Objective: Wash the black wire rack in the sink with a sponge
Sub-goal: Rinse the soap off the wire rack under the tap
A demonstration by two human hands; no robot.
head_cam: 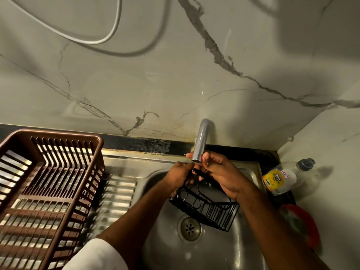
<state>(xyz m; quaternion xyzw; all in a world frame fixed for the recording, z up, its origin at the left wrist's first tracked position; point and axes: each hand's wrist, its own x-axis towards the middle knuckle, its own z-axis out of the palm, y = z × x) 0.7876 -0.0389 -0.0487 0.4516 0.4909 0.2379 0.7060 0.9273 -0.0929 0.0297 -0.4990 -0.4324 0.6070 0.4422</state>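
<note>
1. Hanging over the steel sink point(239, 248) basin, tilted, just above the drain point(190, 228) – black wire rack point(204, 206), held up under the grey tap point(200, 142) spout.
2. Gripping the rack's upper left wires with curled fingers – left hand point(178, 177).
3. Pinching the rack's top wires with curled fingers just below the spout – right hand point(222, 173).
4. Sitting on the ribbed drainboard, left of the basin: brown plastic dish basket point(44, 193).
5. Lying on the counter, right of the sink: clear bottle point(282, 177) with a yellow label; nearer the camera, something red, too blurred to make out.
</note>
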